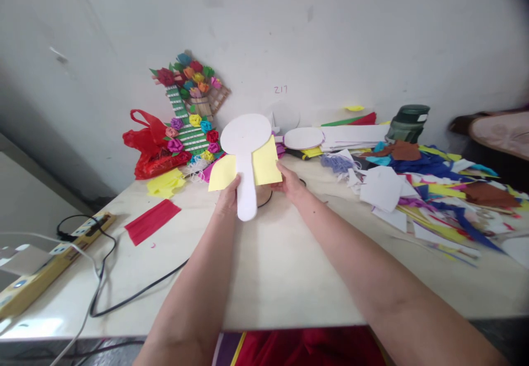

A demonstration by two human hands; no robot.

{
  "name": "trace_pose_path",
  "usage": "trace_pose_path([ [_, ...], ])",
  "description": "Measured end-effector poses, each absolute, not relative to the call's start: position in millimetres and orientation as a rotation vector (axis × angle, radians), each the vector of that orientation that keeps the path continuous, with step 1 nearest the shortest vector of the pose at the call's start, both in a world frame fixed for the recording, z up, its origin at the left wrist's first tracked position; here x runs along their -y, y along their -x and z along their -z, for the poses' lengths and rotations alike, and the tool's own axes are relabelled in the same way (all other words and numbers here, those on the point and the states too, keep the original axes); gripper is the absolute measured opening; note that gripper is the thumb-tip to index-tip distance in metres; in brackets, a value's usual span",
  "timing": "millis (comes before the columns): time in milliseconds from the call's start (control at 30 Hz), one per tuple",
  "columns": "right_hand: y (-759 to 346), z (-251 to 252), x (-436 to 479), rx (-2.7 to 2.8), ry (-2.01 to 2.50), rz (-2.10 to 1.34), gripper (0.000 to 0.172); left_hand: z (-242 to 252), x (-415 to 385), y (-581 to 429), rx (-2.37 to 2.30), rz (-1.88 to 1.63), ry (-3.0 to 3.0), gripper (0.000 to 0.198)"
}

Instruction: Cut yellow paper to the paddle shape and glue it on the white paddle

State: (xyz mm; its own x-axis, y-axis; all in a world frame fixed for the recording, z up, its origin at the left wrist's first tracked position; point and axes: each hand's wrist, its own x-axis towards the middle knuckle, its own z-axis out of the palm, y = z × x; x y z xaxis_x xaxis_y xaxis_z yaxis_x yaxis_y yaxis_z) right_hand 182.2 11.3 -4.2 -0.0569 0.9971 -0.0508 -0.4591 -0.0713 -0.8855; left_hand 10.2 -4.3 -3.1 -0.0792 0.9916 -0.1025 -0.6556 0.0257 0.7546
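Observation:
Above the middle of the table, a white paddle-shaped cutout [247, 189] with an oval head is held up in front of a sheet of yellow paper [266, 162]. My left hand [227, 198] is closed at the lower left, its thumb against the edge of the cutout's handle and its other fingers hidden behind. The right edge of the yellow paper is pinched in my right hand [291, 183]. Part of the paper is covered by the cutout.
Paper flowers [194, 79] and a red plastic bag [151, 145] stand at the back left. A red strip [152, 221] lies near a power strip [53, 261] with trailing cables. Scraps [438, 189] and a dark green bottle [408, 123] occupy the right.

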Motion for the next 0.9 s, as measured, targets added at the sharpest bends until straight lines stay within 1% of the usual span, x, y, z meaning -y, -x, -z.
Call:
trace_pose_path([
  [100,-174.3,2.9,-3.7,1.011,0.862,-1.657,0.044,6.2,2.1,-11.6,-0.775,-1.518,-0.578,0.029],
  [200,-163.1,2.6,3.3,1.122,0.897,-1.707,0.036,6.6,1.8,-13.7,-0.773,-1.531,-0.555,0.026],
  [333,-149.3,5.0,8.6,1.12,0.916,-1.603,0.023,6.3,3.2,-17.2,-0.698,-1.546,-0.594,0.03],
  [400,-146.1,6.7,9.0,1.088,0.921,-1.547,0.019,6.9,4.0,-18.8,-0.678,-1.531,-0.614,0.032],
  [633,-146.7,7.2,5.7,1.011,0.906,-1.382,0.015,10.9,4.7,-23.2,-0.623,-1.562,-0.668,0.038],
  [900,-146.2,9.6,5.9,1.142,0.948,-1.318,0.017,14.0,2.7,-22.9,-0.626,-1.555,-0.664,0.039],
])
